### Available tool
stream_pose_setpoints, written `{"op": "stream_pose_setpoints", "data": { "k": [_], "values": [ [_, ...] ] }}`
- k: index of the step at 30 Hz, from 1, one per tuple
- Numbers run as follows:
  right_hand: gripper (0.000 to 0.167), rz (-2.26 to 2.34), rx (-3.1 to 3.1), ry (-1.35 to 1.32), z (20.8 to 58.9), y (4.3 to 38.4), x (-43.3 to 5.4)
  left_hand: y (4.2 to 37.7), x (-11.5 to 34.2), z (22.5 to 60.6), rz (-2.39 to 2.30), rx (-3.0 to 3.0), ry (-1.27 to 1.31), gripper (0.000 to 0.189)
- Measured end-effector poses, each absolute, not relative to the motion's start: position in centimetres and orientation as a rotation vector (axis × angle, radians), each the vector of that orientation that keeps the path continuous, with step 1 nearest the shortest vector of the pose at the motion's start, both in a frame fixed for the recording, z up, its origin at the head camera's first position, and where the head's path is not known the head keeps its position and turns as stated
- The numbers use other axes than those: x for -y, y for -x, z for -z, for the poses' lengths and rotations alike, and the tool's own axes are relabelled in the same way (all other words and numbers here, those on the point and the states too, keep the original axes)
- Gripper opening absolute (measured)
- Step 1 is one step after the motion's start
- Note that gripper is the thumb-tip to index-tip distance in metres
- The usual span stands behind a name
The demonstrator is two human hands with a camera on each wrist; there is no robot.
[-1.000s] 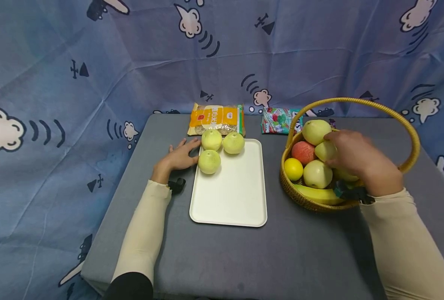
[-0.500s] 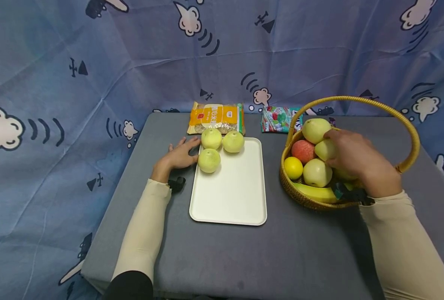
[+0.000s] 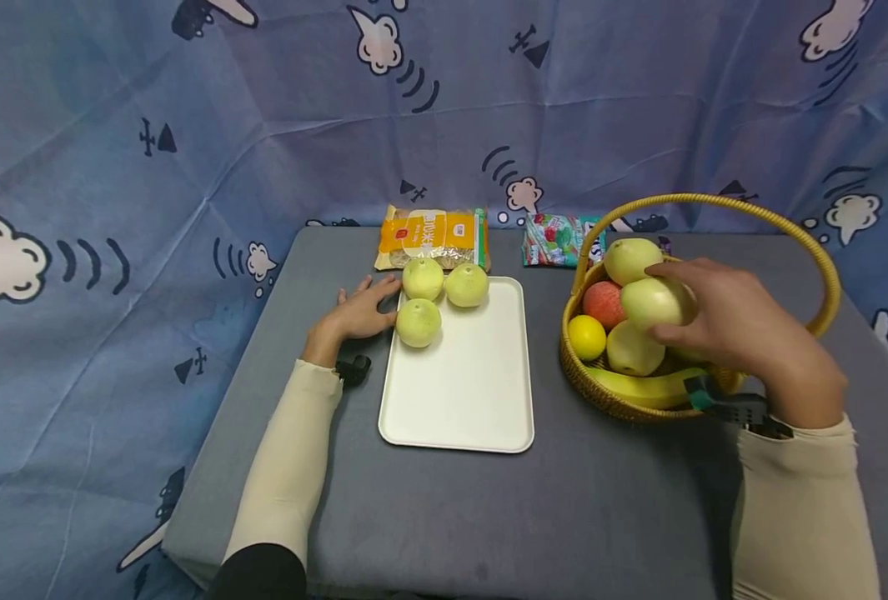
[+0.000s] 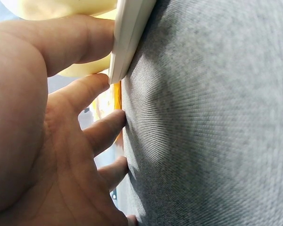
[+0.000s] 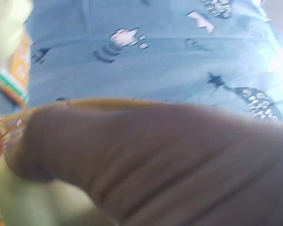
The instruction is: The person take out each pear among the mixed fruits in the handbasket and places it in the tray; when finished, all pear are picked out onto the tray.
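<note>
My right hand point(image 3: 744, 325) grips a pale green round fruit point(image 3: 652, 303), apple- or pear-like, with the thumb below and fingers over the top. That fruit is over the wicker basket point(image 3: 589, 392), raised above the others; in the right wrist view its lower part point(image 5: 37, 202) shows blurred under the hand. My left hand point(image 3: 353, 318) rests at the left edge of a white tray point(image 3: 462, 383), fingers spread. The left wrist view shows its thumb and index fingertip against the tray's rim point(image 4: 127, 42). Three similar pale green fruits point(image 3: 418, 323) sit at the tray's upper left.
Inside the basket are a peach point(image 3: 604, 303), a lemon point(image 3: 587, 337), a banana point(image 3: 649, 389) and more pale green fruits point(image 3: 634, 348). The tall basket handle point(image 3: 702, 200) arches over them. Behind stand an orange bag point(image 3: 432, 237) and a teal-red packet point(image 3: 559, 240).
My right hand has lifted the pale green fruit from among the others in the basket, with its wrist shifting right and toward me. The left hand and tray stay put.
</note>
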State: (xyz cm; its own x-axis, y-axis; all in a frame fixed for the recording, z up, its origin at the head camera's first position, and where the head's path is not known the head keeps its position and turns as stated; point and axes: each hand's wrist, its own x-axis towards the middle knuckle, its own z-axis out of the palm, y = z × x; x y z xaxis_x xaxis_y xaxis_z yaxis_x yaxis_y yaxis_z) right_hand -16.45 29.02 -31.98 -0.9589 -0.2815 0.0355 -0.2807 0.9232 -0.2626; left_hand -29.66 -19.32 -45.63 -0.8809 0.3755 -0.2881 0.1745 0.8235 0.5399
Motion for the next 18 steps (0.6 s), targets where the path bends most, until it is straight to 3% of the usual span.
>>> {"op": "stream_pose_setpoints", "data": {
  "k": [18],
  "values": [
    [0.068,1.016,-2.971,0.693,29.7,15.6,-22.8,29.6,19.4,45.7,-0.742,-2.623,-0.418,0.075]
  ]
}}
